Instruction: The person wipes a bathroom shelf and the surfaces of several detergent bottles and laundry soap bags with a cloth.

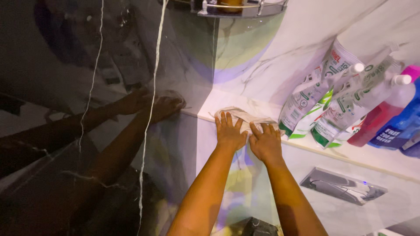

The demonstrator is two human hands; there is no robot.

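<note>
Marble-tiled ledge [210, 102], corner end: we log one pale cloth [245, 116], long axis along the ledge, directly beneath our hands, left hand [229, 131] and right hand [265, 142] equally near, both flat, unclenched, pressing it; refill pouches [315, 94] rightward.

A white marble ledge [210, 105] runs along the tiled wall, ending at a dark glossy wall panel on the left. A crumpled pale cloth [240, 116] lies on it near the corner. Farther right, white-and-green refill pouches [306, 98], a red bottle [376, 122] and a blue bottle [400, 126] stand on the ledge, leaning against the wall.
</note>
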